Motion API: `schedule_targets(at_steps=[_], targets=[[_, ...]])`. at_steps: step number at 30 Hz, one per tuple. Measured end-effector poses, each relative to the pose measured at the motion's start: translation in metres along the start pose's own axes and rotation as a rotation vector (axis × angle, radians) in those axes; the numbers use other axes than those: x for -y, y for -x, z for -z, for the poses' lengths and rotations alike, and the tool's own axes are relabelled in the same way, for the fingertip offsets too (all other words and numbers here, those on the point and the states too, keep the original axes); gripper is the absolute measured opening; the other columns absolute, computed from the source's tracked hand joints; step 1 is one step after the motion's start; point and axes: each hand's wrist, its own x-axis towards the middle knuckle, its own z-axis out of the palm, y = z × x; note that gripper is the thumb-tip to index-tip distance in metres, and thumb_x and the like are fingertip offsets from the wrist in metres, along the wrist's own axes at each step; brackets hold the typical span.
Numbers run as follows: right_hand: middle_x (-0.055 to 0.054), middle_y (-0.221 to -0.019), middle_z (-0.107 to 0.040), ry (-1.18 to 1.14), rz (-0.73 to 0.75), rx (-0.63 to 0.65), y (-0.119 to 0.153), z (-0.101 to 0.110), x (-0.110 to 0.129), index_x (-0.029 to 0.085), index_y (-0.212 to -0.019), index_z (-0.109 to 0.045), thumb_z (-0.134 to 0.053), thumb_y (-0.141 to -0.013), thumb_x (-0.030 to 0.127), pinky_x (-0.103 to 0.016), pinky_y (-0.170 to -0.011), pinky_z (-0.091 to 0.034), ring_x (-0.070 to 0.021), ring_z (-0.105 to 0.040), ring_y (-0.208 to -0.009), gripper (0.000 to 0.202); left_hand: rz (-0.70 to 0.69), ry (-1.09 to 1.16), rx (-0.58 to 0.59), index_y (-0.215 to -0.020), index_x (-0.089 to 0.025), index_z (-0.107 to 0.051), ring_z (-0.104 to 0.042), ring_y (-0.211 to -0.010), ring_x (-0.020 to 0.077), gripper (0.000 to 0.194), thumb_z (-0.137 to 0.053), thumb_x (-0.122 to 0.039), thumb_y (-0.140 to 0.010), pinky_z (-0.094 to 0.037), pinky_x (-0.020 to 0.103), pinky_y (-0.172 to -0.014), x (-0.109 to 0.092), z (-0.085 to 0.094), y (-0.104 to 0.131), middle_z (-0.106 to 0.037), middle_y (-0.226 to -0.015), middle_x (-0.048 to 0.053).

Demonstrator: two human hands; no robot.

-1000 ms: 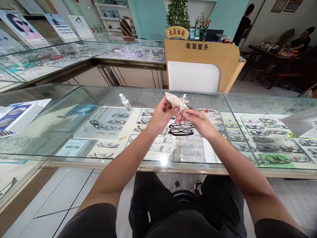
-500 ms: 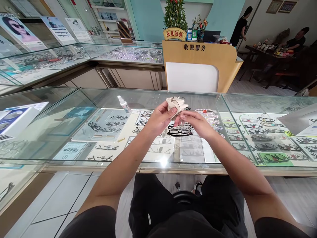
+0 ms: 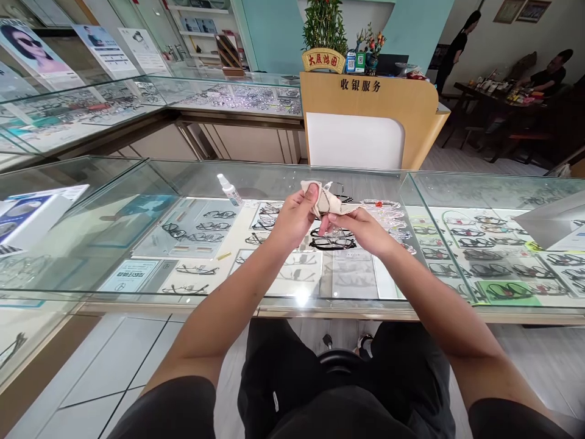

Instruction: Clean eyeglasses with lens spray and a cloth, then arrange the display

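A beige cleaning cloth (image 3: 329, 201), crumpled, is between my two hands above the glass showcase. My left hand (image 3: 296, 213) grips its left part, thumb pressed on top. My right hand (image 3: 359, 227) pinches the right end, with thumb and fingers together. A thin dark line shows just behind the cloth; whether it belongs to glasses in my hands or to a frame in the case, I cannot tell. Below my hands, black-framed glasses (image 3: 333, 243) show in the case. A white spray bottle (image 3: 230, 190) stands on the glass, left of my hands.
Rows of glasses (image 3: 491, 270) lie inside the showcase (image 3: 365, 310). A white and blue box (image 3: 34, 219) is at the left and a white folded card (image 3: 555, 222) at the right. Beyond stands a wooden counter (image 3: 365, 97). Two people are at the back right.
The cloth is spread wider, with its right end now at my right hand. My left thumb has moved up and left. A person at the back has shifted right.
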Motion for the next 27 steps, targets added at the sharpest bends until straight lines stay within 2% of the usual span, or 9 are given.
schedule_targets(at_steps=[4,7,12,15,19,21,24,27], targets=[[-0.004,-0.092,-0.080,-0.052,0.014,-0.085,0.000,0.007,0.000,0.022,-0.088,-0.086,-0.073,-0.100,0.056,-0.036,-0.099,-0.050,-0.0217,-0.067,-0.096,0.038,-0.029,0.040,0.047,-0.094,-0.019,-0.071,-0.065,-0.063,0.0193,0.054,-0.093,-0.067,-0.084,-0.056,0.037,-0.068,-0.001,-0.001,-0.003,-0.066,-0.064,0.001],[-0.003,-0.090,-0.079,-0.043,0.015,-0.146,-0.001,0.006,-0.004,0.022,-0.085,-0.086,-0.078,-0.096,0.057,-0.036,-0.099,-0.049,-0.0207,-0.066,-0.093,0.037,-0.080,0.035,0.009,-0.095,-0.020,-0.069,-0.061,-0.062,0.0146,0.052,-0.103,-0.055,-0.076,-0.054,0.033,-0.068,0.003,-0.005,-0.003,-0.066,-0.068,-0.002],[-0.003,-0.089,-0.078,-0.006,-0.003,-0.100,-0.002,-0.010,-0.004,0.022,-0.081,-0.085,-0.082,-0.087,0.072,-0.039,-0.102,-0.050,-0.0226,-0.067,-0.097,0.050,-0.094,-0.012,-0.124,-0.082,-0.020,-0.065,-0.048,-0.044,0.0093,0.061,-0.090,-0.075,-0.082,-0.039,0.028,-0.050,0.005,-0.011,-0.001,-0.062,-0.058,-0.003],[-0.003,-0.090,-0.080,-0.011,-0.002,-0.093,0.001,-0.010,0.000,0.023,-0.080,-0.086,-0.083,-0.088,0.068,-0.039,-0.103,-0.050,-0.0224,-0.068,-0.098,0.046,-0.108,-0.008,-0.127,-0.078,-0.019,-0.066,-0.050,-0.045,0.0112,0.065,-0.079,-0.082,-0.089,-0.042,0.029,-0.052,0.002,-0.008,-0.001,-0.057,-0.054,-0.002],[-0.004,-0.091,-0.080,-0.059,0.025,-0.164,0.002,0.002,0.000,0.023,-0.083,-0.087,-0.079,-0.094,0.058,-0.037,-0.102,-0.051,-0.0219,-0.068,-0.097,0.038,-0.095,0.012,-0.024,-0.088,-0.019,-0.071,-0.065,-0.067,0.0168,0.057,-0.091,-0.072,-0.083,-0.054,0.033,-0.067,0.001,-0.001,-0.004,-0.070,-0.074,0.002],[-0.004,-0.090,-0.079,-0.075,0.026,-0.191,0.001,0.005,-0.001,0.023,-0.084,-0.087,-0.078,-0.094,0.057,-0.036,-0.098,-0.051,-0.0211,-0.066,-0.094,0.037,-0.104,0.025,0.005,-0.097,-0.019,-0.072,-0.066,-0.073,0.0163,0.055,-0.099,-0.062,-0.078,-0.055,0.032,-0.073,0.003,0.000,-0.005,-0.072,-0.079,0.002],[-0.004,-0.086,-0.076,-0.063,0.017,-0.197,-0.001,-0.001,-0.004,0.022,-0.079,-0.085,-0.080,-0.091,0.061,-0.036,-0.092,-0.050,-0.0201,-0.061,-0.088,0.041,-0.125,0.002,0.020,-0.098,-0.021,-0.070,-0.062,-0.065,0.0148,0.048,-0.098,-0.056,-0.082,-0.053,0.031,-0.070,0.006,-0.003,-0.003,-0.066,-0.068,-0.002],[-0.002,-0.078,-0.069,-0.021,0.015,-0.201,-0.001,-0.013,-0.005,0.023,-0.076,-0.084,-0.082,-0.088,0.068,-0.036,-0.088,-0.047,-0.0192,-0.055,-0.083,0.047,-0.142,-0.025,-0.071,-0.089,-0.021,-0.068,-0.055,-0.053,0.0125,0.049,-0.090,-0.065,-0.088,-0.050,0.031,-0.061,0.007,-0.010,0.000,-0.062,-0.061,-0.003]])
